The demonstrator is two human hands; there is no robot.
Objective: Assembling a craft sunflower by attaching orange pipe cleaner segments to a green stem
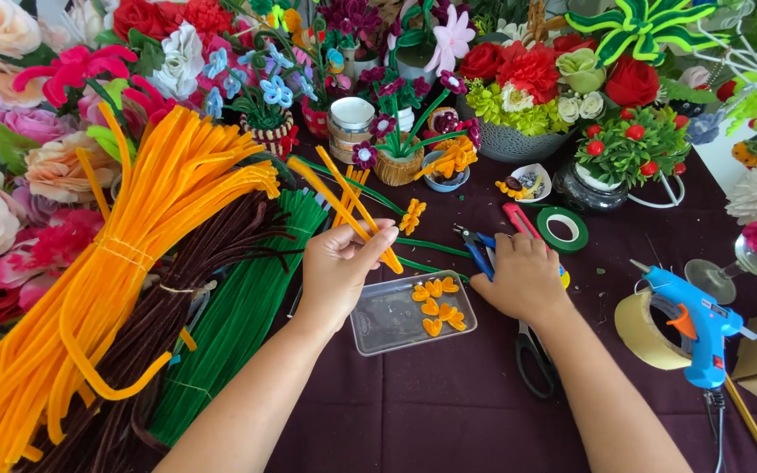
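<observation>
Left hand (pixel 336 263): closed round a few orange stems (pixel 348 203), pinched between thumb and fingers near their lower ends; the stems fan up and away to the far left. Keep your pinch close to the ends and the stems parallel, so none slips or crosses the others.

Right hand (pixel 523 278): palm down on the dark cloth (pixel 449 403), lying over the pliers (pixel 475 245) with blue handles and part of the scissors (pixel 532 355). The fingers are curled under and hidden, so you cannot tell whether they grip a tool or only rest on it. Feel for the handle before lifting; blades and jaws lie just beside your fingertips.

Clear tray (pixel 392 320): between your two hands, touching neither. Holds a small cluster of orange petal loops (pixel 436 307) at its right end; its left part is bare.

Small white dish (pixel 527 182): far of the right hand, holds a yellow and dark flower piece.

Blue bowl (pixel 445 180): far centre, holds orange folded pieces.

Woven basket (pixel 396 168): left of the bowl, holds purple flowers on green stems.

Grey pot (pixel 505 144): far right of centre, holds red, white and green blooms.

Loose stock, left: orange bundle (pixel 107 263), brown bundle (pixel 177 298), green bundle (pixel 238 315), side by side.

Right side: green tape roll (pixel 562 229), blue glue gun (pixel 694 324), tan tape roll (pixel 646 333).
</observation>
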